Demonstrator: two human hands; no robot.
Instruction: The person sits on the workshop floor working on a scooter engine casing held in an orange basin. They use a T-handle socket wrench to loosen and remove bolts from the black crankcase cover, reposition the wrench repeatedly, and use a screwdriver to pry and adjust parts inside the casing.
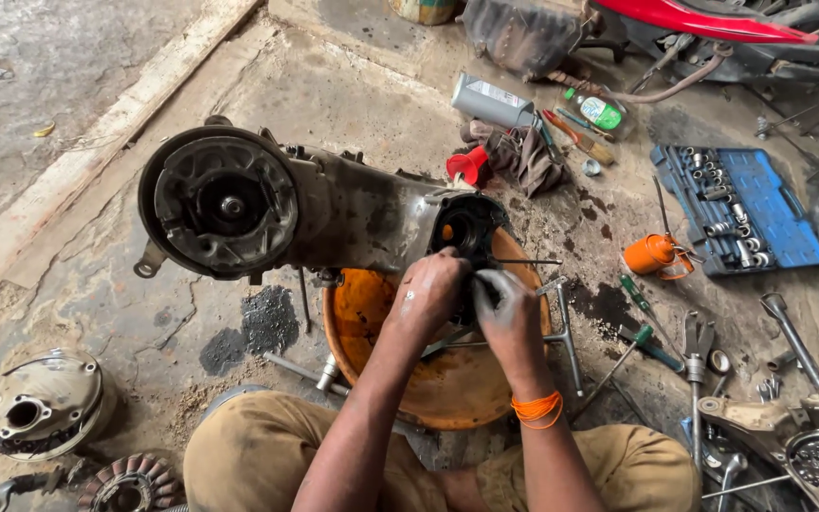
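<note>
A grimy scooter engine case [334,213] lies across an orange basin [447,384] on the concrete floor; its round drum end [225,202] faces up at the left. My left hand [426,294] presses on the dark open end of the case [466,232]. My right hand [509,313], with an orange thread band on the wrist, sits beside it with fingers curled at the same opening. Whatever the fingers pinch is hidden. Thin metal studs [528,262] stick out to the right of the opening.
A blue socket set tray [737,204] lies at the right, an orange oil can [654,254] beside it. Screwdrivers, pliers [696,356] and wrenches are scattered at the right. A grey bottle [490,100], red funnel [468,166] and rag lie behind. Engine parts [46,403] sit at lower left.
</note>
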